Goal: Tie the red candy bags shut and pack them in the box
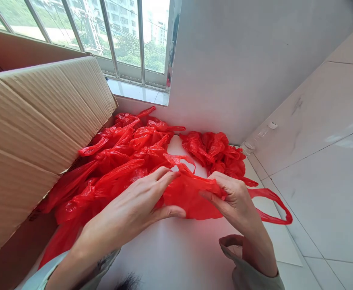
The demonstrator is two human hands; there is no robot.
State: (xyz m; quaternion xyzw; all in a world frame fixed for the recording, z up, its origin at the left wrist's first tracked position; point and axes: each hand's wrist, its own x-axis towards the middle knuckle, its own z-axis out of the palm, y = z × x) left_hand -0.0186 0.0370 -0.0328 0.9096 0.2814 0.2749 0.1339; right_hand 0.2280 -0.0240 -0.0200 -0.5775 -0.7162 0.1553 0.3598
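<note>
A thin, bright-red plastic carrier bag [191, 201] spans the gap between the person's hands, over a smooth white surface [164, 253]. The right hand [235, 197] pinches its right part between thumb and fingers. The left hand [143, 197] meets its left side, thumb and forefinger apart; I can't tell whether the hidden fingers grip. Left lie knotted red plastic bags [110, 157] beside a large brown corrugated cardboard box [43, 121]; a smaller crumpled red pile [215, 147] sits at the far right.
</note>
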